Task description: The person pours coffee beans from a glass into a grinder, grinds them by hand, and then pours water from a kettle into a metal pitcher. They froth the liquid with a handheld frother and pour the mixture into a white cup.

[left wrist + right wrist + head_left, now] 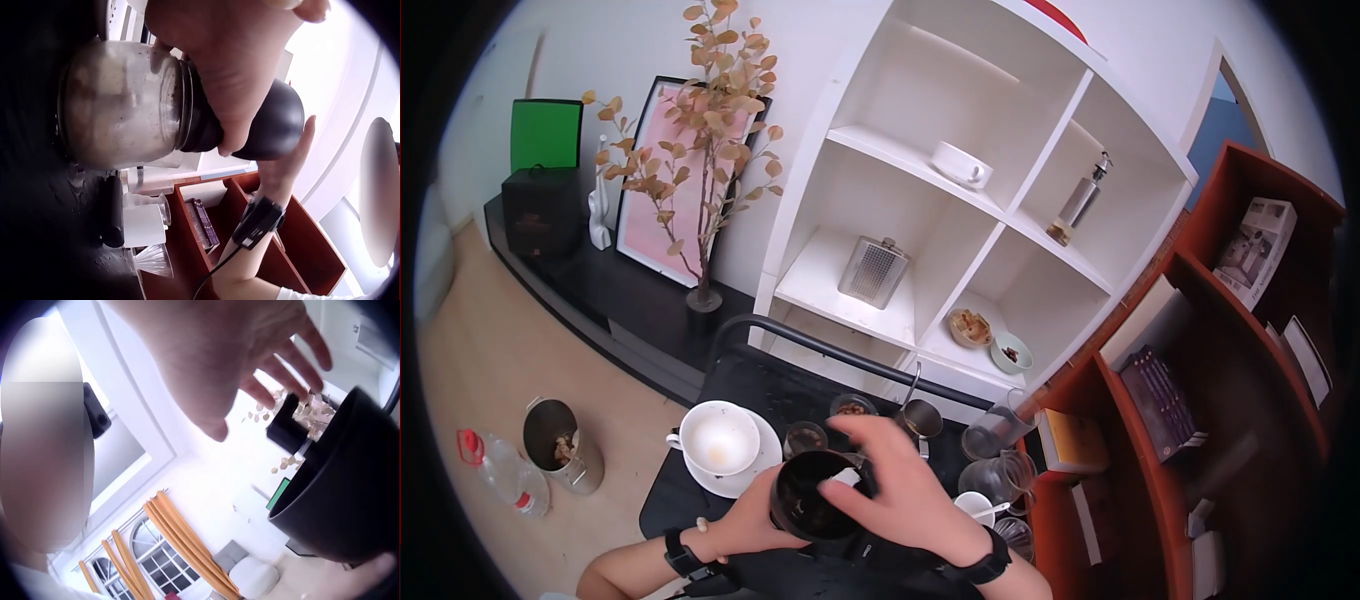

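A hand coffee grinder with a black hopper [790, 500] stands in front of the person at the table's near side. In the left wrist view its glass jar [122, 103] sits below a black neck, dusty inside. My left hand [745, 522] grips the grinder around that neck, under the hopper. Over the hopper hovers my right hand [895, 490], fingers spread and thumb apart, holding nothing. Seen from the right wrist, a black knob [287, 431] on a metal shaft rises inside the hopper, just below those fingertips.
Left of the grinder, a white cup [720, 438] rests on a saucer [772, 450]. Glass pitchers [995, 480], a small white cup [973, 505] and a metal cup [920, 418] stand to the right and behind. A white shelf [920, 150] rises beyond the black table.
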Demonstrator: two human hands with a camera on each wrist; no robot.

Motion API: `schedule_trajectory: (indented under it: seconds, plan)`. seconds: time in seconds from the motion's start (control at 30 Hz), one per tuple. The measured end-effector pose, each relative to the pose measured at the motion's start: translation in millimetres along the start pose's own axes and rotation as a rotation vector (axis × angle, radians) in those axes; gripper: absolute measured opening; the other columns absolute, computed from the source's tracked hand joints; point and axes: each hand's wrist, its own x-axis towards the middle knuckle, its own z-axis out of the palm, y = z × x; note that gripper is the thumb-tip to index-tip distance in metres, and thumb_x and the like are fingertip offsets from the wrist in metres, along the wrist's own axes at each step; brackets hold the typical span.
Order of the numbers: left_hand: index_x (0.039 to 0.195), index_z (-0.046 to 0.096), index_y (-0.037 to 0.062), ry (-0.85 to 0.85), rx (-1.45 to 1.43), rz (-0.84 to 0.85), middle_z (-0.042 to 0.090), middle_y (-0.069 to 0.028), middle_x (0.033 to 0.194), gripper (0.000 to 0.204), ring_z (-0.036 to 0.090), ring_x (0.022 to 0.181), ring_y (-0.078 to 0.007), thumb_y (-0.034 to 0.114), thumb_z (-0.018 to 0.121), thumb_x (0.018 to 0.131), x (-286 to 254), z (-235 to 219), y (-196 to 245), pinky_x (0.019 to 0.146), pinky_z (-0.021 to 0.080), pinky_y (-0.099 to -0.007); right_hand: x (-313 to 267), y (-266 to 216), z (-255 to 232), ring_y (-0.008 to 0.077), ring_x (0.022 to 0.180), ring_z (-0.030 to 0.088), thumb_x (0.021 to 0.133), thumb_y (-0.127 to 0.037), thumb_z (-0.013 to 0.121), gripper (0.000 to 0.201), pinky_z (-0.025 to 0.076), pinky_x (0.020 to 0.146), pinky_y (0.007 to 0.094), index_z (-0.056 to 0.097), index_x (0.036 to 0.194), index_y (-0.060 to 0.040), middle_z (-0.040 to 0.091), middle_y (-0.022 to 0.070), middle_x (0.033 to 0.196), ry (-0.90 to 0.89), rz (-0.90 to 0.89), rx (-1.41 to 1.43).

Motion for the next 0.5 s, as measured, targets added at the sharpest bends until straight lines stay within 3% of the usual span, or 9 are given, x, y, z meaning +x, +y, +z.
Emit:
schedule_trajectory:
  seconds: [0.03, 0.07, 0.13, 0.17, 0.3, 0.5]
  plan:
    - [0.118, 0.032, 0.0012, -0.009, -0.112, 0.014, 0.044, -0.0163, 0.111, 0.083, 0.042, 0.105, -0.0283, 0.027, 0.077, 0.054, -1.8, -1.7, 1.7, 0.089, 0.033, -0.0352, -13.1, 13.9, -3.4, 0.0275, 0.103, 0.043, 0.067, -0.018, 0.067, 0.062, 0.036, 0.087, 0.0344, 0.034, 0.116, -0.0014, 0.040, 0.0186, 0.112, -0.045, 0.047, 0.074]
    - [0.118, 0.032, 0.0012, 0.002, -0.116, 0.010, 0.044, -0.0163, 0.111, 0.083, 0.042, 0.105, -0.0283, 0.027, 0.077, 0.054, -3.3, -4.8, 4.0, 0.089, 0.033, -0.0352, -27.1, 26.6, -0.4, 0.0281, 0.111, 0.037, 0.062, -0.019, 0.072, 0.080, 0.032, 0.091, 0.0376, 0.023, 0.123, -0.0016, 0.033, 0.0187, 0.121, -0.003, 0.091, 0.244]
    - [0.120, 0.030, -0.0002, -0.092, -0.114, -0.015, 0.042, -0.0161, 0.113, 0.083, 0.041, 0.108, -0.0265, 0.026, 0.077, 0.057, -7.4, -13.0, 7.2, 0.091, 0.032, -0.0334, -49.2, 37.1, 12.5, 0.0293, 0.118, 0.029, 0.060, -0.021, 0.075, 0.097, 0.026, 0.095, 0.0406, 0.009, 0.128, -0.0019, 0.024, 0.0213, 0.127, -0.025, 0.123, 0.335]
    - [0.121, 0.028, -0.0013, -0.193, -0.065, -0.020, 0.041, -0.0168, 0.115, 0.085, 0.040, 0.108, -0.0270, 0.025, 0.077, 0.057, -5.6, -16.7, 1.8, 0.092, 0.031, -0.0330, -59.2, 44.4, 22.0, 0.0296, 0.120, 0.025, 0.056, -0.018, 0.077, 0.109, 0.025, 0.095, 0.0405, -0.003, 0.130, -0.0084, 0.018, 0.0211, 0.130, -0.074, 0.139, 0.314]
    - [0.121, 0.028, -0.0013, -0.173, -0.019, -0.047, 0.040, -0.0175, 0.115, 0.085, 0.040, 0.109, -0.0267, 0.025, 0.076, 0.057, -11.3, -13.8, -6.6, 0.093, 0.031, -0.0331, -70.9, 48.2, 62.0, 0.0270, 0.119, 0.027, 0.056, -0.012, 0.077, 0.110, 0.026, 0.097, 0.0388, -0.007, 0.128, -0.0091, 0.022, 0.0197, 0.127, -0.034, 0.151, 0.477]
    - [0.121, 0.028, -0.0010, -0.118, -0.129, 0.019, 0.041, -0.0179, 0.115, 0.085, 0.040, 0.108, -0.0282, 0.027, 0.076, 0.056, -11.9, -11.6, -4.6, 0.093, 0.030, -0.0339, -68.9, 45.3, 81.6, 0.0245, 0.116, 0.031, 0.054, -0.008, 0.077, 0.105, 0.029, 0.096, 0.0364, 0.000, 0.126, -0.0086, 0.024, 0.0158, 0.123, 0.117, 0.158, 0.559]
